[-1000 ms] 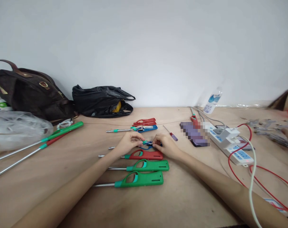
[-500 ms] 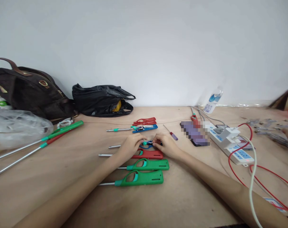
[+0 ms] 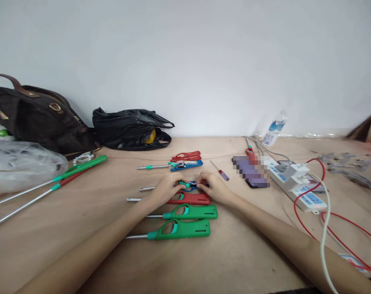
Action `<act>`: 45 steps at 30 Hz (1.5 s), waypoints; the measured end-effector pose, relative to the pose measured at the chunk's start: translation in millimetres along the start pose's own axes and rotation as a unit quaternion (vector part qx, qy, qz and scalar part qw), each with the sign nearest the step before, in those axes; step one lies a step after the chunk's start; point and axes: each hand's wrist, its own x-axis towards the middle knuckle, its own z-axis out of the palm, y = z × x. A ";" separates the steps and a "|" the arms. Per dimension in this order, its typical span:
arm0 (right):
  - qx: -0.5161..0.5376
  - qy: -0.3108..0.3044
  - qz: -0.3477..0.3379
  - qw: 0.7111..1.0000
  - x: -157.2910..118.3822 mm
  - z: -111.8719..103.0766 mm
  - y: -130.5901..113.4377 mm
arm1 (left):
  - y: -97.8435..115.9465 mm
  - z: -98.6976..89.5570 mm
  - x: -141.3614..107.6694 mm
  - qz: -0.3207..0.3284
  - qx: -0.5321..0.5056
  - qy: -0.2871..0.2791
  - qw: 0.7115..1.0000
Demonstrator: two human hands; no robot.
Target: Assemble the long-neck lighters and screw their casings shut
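Note:
At the table's middle lies an opened blue lighter (image 3: 190, 188) with dark and teal inner parts, its metal tube pointing left. My left hand (image 3: 169, 185) pinches the teal part at its left. The fingers of my right hand (image 3: 210, 184) are closed on the dark inner part at its right end. Just nearer are a red lighter (image 3: 195, 199) and two green lighters (image 3: 195, 212), (image 3: 191, 229) in a row. Beyond my hands sit another opened blue lighter (image 3: 190, 165) and red casing pieces (image 3: 187, 156).
A screwdriver (image 3: 220, 171) and a phone (image 3: 249, 173) lie right of my hands. Farther right are a power strip (image 3: 309, 199), cables, a bottle (image 3: 275, 128) and metal parts (image 3: 345, 165). Long lighters (image 3: 84, 164), a black bag (image 3: 127, 128) and a brown bag (image 3: 41, 118) are left.
My left hand has shifted slightly left, its fingers now lower around the teal part. My right hand stays in place. The other person's hand at the far right edge is gone from view.

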 end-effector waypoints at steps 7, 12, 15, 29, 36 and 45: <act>0.018 0.004 0.008 1.000 1.3 2.3 1.9 | -3.4 4.5 0.0 0.061 0.008 0.007 0.998; 0.025 -0.001 0.020 0.999 1.4 2.9 3.8 | -5.5 8.1 -1.2 0.100 0.076 -0.013 0.992; 0.022 0.001 0.017 1.000 1.4 2.2 3.5 | -6.7 9.7 -2.1 0.123 0.121 -0.010 0.985; 0.037 -0.008 0.027 0.999 1.4 -0.2 1.0 | -4.0 11.8 -3.4 0.208 0.276 -0.001 0.938; 0.029 -0.003 0.026 0.999 2.8 1.7 3.8 | -4.9 13.5 -4.4 0.194 0.251 0.014 0.948; 0.027 -0.021 0.018 0.999 3.3 -1.0 1.8 | -3.5 13.6 -3.5 0.193 0.260 -0.004 0.946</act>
